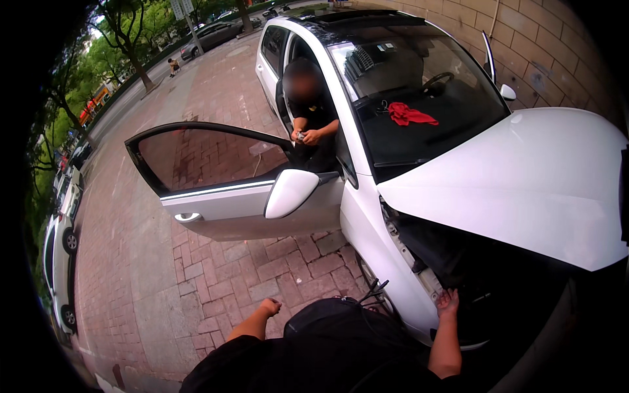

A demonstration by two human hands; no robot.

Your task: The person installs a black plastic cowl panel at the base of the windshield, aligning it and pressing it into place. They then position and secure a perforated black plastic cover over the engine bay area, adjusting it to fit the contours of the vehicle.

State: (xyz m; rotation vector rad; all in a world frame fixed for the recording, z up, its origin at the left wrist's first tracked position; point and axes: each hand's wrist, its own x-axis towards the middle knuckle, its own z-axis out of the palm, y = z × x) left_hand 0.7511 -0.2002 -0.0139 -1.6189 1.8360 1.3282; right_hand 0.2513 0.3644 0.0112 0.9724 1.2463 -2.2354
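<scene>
My left hand hangs over the brick pavement beside a black bag at my front, fingers curled; what they hold, if anything, is hidden. My right hand is open, fingers apart, at the fender edge of the white car's engine bay. The raised bonnet extends above it. Dark cords stick up from the bag near the front wheel.
A person in dark clothing is in the open front doorway, both hands round a small object. The open door and mirror jut out. A red cloth shows through the windscreen. A brick wall stands right; parked cars line the left.
</scene>
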